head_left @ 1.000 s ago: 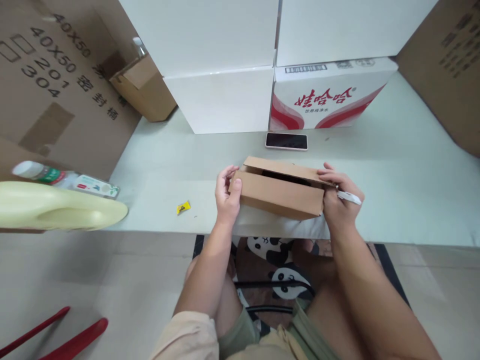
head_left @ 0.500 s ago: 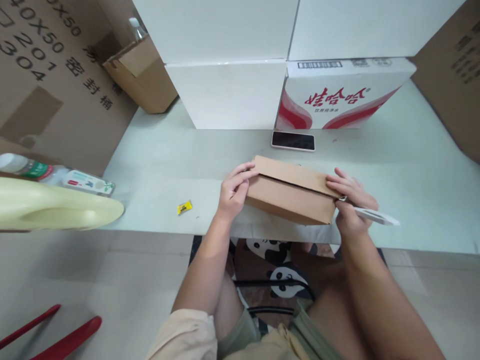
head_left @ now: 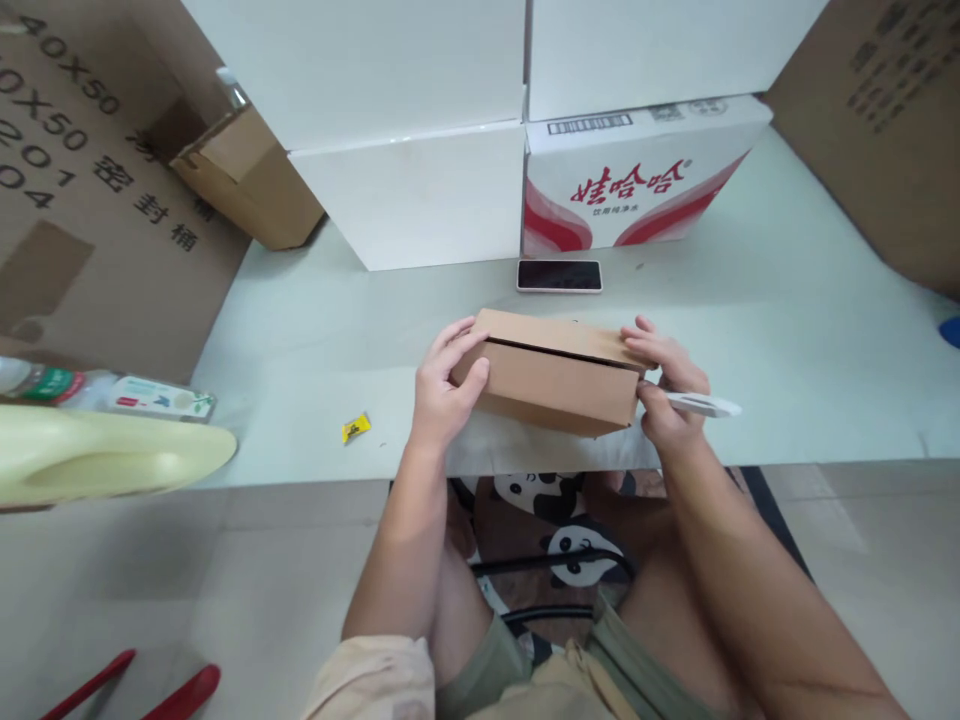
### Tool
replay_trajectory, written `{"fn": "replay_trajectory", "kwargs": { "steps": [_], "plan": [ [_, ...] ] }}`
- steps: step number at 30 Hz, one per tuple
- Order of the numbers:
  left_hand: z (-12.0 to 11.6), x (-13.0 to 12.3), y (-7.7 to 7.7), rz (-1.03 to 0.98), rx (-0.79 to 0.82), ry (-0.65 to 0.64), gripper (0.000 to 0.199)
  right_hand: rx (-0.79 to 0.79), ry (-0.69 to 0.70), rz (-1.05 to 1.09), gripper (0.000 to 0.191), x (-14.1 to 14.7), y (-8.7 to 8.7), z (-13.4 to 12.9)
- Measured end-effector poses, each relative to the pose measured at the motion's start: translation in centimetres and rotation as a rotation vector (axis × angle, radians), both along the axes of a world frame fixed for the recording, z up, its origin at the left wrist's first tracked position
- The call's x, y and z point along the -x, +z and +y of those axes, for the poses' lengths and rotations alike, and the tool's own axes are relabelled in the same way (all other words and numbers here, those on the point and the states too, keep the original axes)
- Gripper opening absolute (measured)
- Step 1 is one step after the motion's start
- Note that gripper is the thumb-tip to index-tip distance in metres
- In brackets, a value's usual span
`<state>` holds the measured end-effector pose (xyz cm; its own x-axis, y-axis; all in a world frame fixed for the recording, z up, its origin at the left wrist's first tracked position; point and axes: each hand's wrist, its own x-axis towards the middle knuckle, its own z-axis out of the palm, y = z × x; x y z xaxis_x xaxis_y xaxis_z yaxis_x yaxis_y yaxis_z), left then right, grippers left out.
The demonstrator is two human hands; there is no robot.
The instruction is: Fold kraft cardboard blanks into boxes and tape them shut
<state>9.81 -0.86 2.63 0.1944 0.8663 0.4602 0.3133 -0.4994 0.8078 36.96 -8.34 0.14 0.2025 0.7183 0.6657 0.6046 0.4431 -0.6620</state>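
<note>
A small brown cardboard box [head_left: 559, 385] rests tilted near the table's front edge, a dark gap running along its top between lid and front wall. My left hand [head_left: 448, 380] is closed round the box's left end, fingers over the top edge and thumb on the front. At the right end, my right hand [head_left: 673, 385] holds a slim white box cutter [head_left: 705, 404], its handle pointing right; the blade end is hidden by the fingers and the box corner. Fingers of that same hand also touch the box's lid.
Behind the box lie a phone [head_left: 559, 276] and a white-red carton [head_left: 637, 180] beside large white boxes [head_left: 427, 200]. A yellow wrapped candy [head_left: 356, 428] lies left. Farther left are a pale yellow plastic piece [head_left: 120, 455] and a bottle [head_left: 56, 384]. Big cartons flank the table [head_left: 825, 350].
The view has shifted, so the table's things sit a little differently in the picture. My left thumb has spread onto the box's front. The right hand still holds the cutter at the corner.
</note>
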Motion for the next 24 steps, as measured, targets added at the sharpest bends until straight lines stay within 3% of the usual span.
{"fn": "replay_trajectory", "kwargs": {
  "steps": [7,9,11,13,15,17,20,24],
  "plan": [
    [0.7,0.5,-1.2,0.035,-0.052,-0.024,0.034,-0.015,0.098,0.065,0.024,-0.1,0.2,0.1],
    [0.9,1.1,-1.4,0.006,-0.029,0.002,0.034,-0.105,-0.121,0.218,0.023,-0.3,0.1,0.3],
    [1.2,2.0,-1.8,-0.065,0.024,0.044,0.036,-0.190,-0.446,0.389,0.019,-0.6,-0.2,0.6],
    [1.8,3.1,-2.5,-0.177,0.109,0.080,0.038,-0.074,-0.578,0.427,0.014,-1.0,-0.7,1.0],
    [2.5,3.9,-3.3,-0.332,0.188,0.129,0.041,0.200,-0.433,0.307,0.014,-1.0,-1.2,1.2],
    [3.1,4.3,-4.0,-0.466,0.256,0.183,0.045,0.403,-0.186,0.132,0.018,-0.5,-1.7,1.4],
    [3.5,3.7,-4.7,-0.562,0.393,0.193,0.051,0.435,0.103,-0.023,0.023,1.0,-2.0,1.6],
    [3.0,1.5,-5.3,-0.610,0.622,0.105,0.057,0.364,0.176,-0.019,0.046,3.0,-1.9,1.8]
  ]
}}
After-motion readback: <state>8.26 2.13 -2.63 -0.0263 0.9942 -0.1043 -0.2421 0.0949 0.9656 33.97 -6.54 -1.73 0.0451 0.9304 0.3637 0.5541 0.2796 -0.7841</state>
